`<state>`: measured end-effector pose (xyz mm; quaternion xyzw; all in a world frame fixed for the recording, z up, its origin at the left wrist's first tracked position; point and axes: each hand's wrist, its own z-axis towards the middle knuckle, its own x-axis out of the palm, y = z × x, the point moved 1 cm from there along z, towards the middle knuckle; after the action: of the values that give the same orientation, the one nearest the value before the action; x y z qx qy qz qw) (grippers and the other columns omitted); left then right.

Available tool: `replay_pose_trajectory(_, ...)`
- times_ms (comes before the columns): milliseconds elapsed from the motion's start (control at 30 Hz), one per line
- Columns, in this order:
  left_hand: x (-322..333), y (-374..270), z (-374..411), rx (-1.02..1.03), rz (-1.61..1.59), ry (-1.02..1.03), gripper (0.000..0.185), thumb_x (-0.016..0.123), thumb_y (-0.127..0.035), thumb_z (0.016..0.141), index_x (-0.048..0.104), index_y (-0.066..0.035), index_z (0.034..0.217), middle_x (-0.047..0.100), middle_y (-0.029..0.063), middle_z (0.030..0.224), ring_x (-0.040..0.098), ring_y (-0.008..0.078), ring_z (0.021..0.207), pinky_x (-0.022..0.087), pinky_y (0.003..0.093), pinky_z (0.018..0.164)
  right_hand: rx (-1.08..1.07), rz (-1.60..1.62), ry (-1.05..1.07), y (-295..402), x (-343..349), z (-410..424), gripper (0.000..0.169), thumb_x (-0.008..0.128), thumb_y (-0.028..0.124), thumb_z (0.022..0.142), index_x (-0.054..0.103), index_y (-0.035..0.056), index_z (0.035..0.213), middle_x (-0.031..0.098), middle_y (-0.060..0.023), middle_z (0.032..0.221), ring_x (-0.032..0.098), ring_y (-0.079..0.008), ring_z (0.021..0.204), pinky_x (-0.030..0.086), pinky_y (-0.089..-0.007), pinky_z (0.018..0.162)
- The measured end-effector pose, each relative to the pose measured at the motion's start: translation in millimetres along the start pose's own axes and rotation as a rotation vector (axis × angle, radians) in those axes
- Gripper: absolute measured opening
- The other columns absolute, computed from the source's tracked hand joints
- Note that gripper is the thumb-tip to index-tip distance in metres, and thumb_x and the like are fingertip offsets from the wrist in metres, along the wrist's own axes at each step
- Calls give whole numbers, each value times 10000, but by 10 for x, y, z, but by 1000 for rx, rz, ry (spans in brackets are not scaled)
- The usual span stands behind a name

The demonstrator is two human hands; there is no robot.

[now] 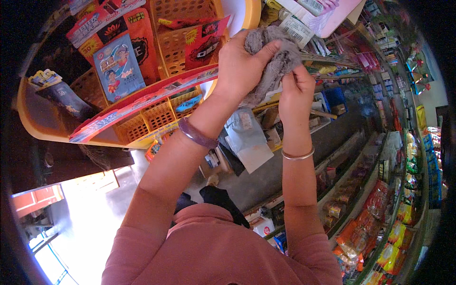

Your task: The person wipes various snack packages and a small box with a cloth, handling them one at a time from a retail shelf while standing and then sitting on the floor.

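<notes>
A bunched grey cloth (272, 58) is held up in front of me by both hands. My left hand (240, 67) grips it from the left, with the thumb pressed on its front. At its lower right edge, my right hand (297, 85) pinches the cloth between thumb and fingers. Just left of my left hand stands a yellow plastic display rack (156, 135) with perforated compartments. It holds a red packet (205, 44), a blue-grey packet (119, 67) and a small light blue packet (188, 104).
A grey plastic bag (244, 128) hangs below my hands. Behind my right hand is a blue bin (335, 101). Shelves with orange snack packets (359, 228) curve along the right. A pink and white box (327, 14) lies at the top, and grey floor (231, 188) shows below.
</notes>
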<state>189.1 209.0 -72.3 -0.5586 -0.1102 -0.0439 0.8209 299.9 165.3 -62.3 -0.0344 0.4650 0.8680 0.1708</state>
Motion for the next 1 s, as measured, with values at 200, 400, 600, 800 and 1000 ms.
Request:
replay_pose_trajectory(200, -78, 231, 138, -273, -370, -50, 256, 569, -112, 822, 571, 54, 1017, 637, 92, 858, 586, 141, 730, 474, 288, 652, 71, 222, 14, 109, -19, -16, 162, 520, 74, 876, 607, 4, 993, 622, -7, 864, 527, -48, 788, 442, -208, 687)
replay_pose_trajectory(400, -100, -111, 61, -280, -385, 34, 402, 607, -316, 842, 581, 37, 1034, 622, 51, 868, 557, 105, 750, 466, 269, 685, 74, 91, -10, 71, -73, 125, 183, 549, 62, 848, 573, -3, 1017, 611, -20, 889, 540, -78, 785, 441, -216, 684)
replay_pose_trajectory(600, -153, -108, 143, 20, 30, -63, 390, 611, -339, 822, 621, 32, 940, 638, 182, 804, 623, 258, 733, 472, 327, 688, -37, -169, -37, -132, -309, 273, 323, 542, -22, 768, 527, -6, 1090, 596, -101, 995, 562, -180, 899, 436, -297, 810)
replay_pose_trajectory(800, 157, -197, 101, 363, 290, -90, 223, 605, -195, 810, 645, -20, 942, 618, 181, 863, 593, 304, 813, 469, 351, 732, -365, -766, 2, -2, -246, 272, 642, 604, -49, 595, 461, 18, 1218, 508, -183, 1041, 477, -384, 978, 399, -439, 865)
replay_pose_trajectory(1000, 247, -389, 51, 402, 432, -133, 257, 620, -159, 780, 628, -25, 998, 622, 176, 900, 607, 322, 807, 481, 355, 729, -547, -983, 17, 19, -269, 374, 468, 595, 66, 670, 549, 52, 1135, 502, -129, 962, 475, -339, 893, 423, -416, 768)
